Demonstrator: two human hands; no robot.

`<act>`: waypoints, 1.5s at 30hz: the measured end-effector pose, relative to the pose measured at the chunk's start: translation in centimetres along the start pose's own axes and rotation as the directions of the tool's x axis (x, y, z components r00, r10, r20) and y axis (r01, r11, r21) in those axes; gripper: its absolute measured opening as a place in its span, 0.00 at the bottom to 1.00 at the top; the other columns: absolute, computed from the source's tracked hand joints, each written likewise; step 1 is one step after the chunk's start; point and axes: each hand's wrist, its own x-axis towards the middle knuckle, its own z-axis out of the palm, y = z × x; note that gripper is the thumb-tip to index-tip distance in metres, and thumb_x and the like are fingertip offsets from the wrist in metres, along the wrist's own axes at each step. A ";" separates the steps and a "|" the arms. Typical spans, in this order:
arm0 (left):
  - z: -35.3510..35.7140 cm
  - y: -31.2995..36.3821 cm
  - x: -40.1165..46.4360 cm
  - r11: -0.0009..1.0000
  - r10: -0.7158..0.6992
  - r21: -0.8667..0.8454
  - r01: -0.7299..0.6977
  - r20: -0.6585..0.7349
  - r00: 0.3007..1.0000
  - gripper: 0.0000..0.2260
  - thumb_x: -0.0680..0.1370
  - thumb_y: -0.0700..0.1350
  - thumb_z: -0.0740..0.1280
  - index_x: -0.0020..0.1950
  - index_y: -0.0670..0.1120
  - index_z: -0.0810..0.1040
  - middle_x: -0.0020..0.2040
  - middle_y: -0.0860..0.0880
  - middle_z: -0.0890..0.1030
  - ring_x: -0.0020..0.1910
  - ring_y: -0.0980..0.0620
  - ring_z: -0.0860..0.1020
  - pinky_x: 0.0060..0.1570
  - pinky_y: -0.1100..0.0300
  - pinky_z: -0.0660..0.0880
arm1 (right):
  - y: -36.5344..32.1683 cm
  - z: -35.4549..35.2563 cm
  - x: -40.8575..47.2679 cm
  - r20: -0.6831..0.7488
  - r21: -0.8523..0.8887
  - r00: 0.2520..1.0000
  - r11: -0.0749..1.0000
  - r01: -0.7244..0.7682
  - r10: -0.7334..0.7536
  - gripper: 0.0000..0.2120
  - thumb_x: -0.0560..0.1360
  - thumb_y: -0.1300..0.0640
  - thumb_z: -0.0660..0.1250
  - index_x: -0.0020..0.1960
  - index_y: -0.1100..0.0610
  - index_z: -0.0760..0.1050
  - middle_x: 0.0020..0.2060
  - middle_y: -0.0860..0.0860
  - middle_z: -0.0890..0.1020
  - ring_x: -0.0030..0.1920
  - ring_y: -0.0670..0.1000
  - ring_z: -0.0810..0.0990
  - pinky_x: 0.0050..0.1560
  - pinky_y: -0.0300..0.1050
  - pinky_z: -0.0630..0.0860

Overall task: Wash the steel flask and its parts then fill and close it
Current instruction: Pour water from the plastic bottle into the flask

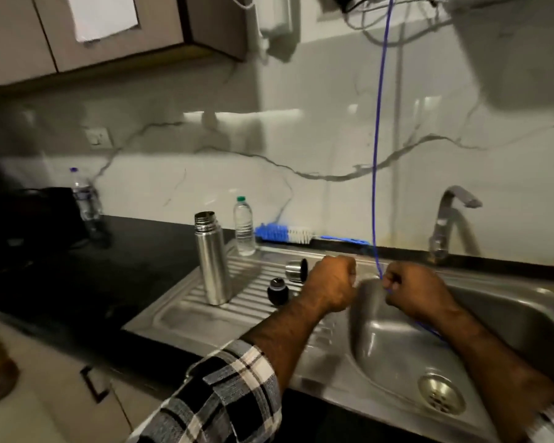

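Steel, uncapped, the tall cylindrical flask (212,260) stands on the ribbed drainboard (186,298); its cup (296,269) is half hidden behind the left hand (331,282), a curled, seemingly empty grip. The right hand (416,290) pinches a thin blue tube (378,155) above the basin (509,314); black counter (77,282).

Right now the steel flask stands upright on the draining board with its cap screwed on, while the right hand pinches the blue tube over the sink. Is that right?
Not quite. In the head view the steel flask stands upright on the draining board with its mouth open; the steel cap lies on the board beside it. The right hand does pinch the blue tube over the sink.
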 end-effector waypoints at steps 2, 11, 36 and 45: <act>-0.6 -1.0 0.2 1.000 -0.001 -0.011 0.001 -0.006 1.000 0.07 0.71 0.41 0.74 0.43 0.50 0.79 0.47 0.48 0.85 0.50 0.45 0.81 0.48 0.56 0.78 | -1.4 0.5 0.7 0.019 -0.023 0.999 0.999 0.038 -0.038 0.07 0.68 0.65 0.75 0.38 0.53 0.82 0.37 0.49 0.84 0.42 0.55 0.82 0.38 0.43 0.71; -4.2 -7.1 3.2 0.952 -0.260 -0.217 0.216 -0.197 0.945 0.07 0.72 0.47 0.74 0.47 0.53 0.79 0.46 0.53 0.83 0.46 0.50 0.83 0.49 0.56 0.81 | -5.1 3.8 6.4 0.004 0.162 0.998 0.985 0.062 -0.064 0.09 0.71 0.53 0.80 0.49 0.49 0.83 0.47 0.47 0.86 0.49 0.49 0.83 0.49 0.42 0.75; -2.5 -25.2 20.0 0.598 -0.789 -0.516 0.613 -0.514 0.336 0.29 0.69 0.53 0.83 0.62 0.45 0.74 0.56 0.42 0.83 0.55 0.39 0.83 0.54 0.47 0.83 | -5.9 11.5 22.2 -0.093 0.282 0.986 0.946 0.162 -0.141 0.05 0.74 0.52 0.76 0.40 0.50 0.83 0.39 0.44 0.85 0.42 0.47 0.84 0.49 0.49 0.84; -4.2 -18.6 16.5 0.755 -0.645 -0.561 0.341 -0.538 0.542 0.24 0.69 0.54 0.84 0.56 0.47 0.77 0.50 0.46 0.84 0.48 0.43 0.83 0.49 0.50 0.81 | -9.2 4.5 20.0 -0.188 0.320 0.970 0.924 0.210 -0.156 0.05 0.76 0.53 0.75 0.41 0.51 0.84 0.39 0.43 0.85 0.43 0.47 0.84 0.49 0.48 0.83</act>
